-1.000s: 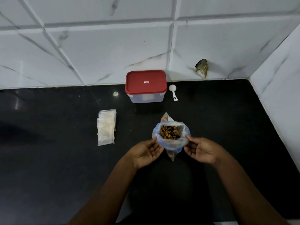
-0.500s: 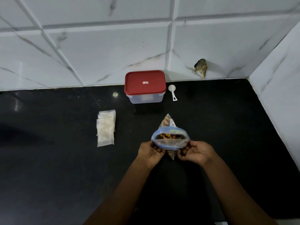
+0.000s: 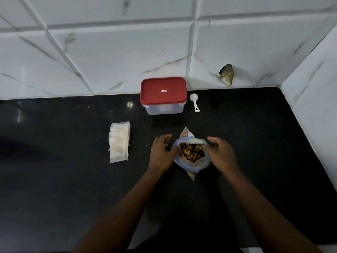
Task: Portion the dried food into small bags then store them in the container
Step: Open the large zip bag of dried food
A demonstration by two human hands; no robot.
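A clear bag of dried food (image 3: 193,166) with a blue zip rim stands open on the black counter (image 3: 69,185), showing brown and orange pieces (image 3: 190,152). My left hand (image 3: 161,154) holds the bag's left rim with the thumb side, fingers loosely curled. My right hand (image 3: 221,152) holds the right rim with its fingertips. A stack of small clear bags (image 3: 119,141) lies flat to the left. The container (image 3: 163,91), clear with a red lid shut on it, stands at the back against the wall. A white scoop (image 3: 194,101) lies just to its right.
White marble-look tiles form the back wall, and a side wall (image 3: 319,110) closes the counter on the right. A brownish crumpled scrap (image 3: 227,74) sticks to the back wall near the corner.
The bag's mouth, pinched narrow half a second ago, now stands wide. Both hands have moved from the near rim out to the bag's left and right sides.
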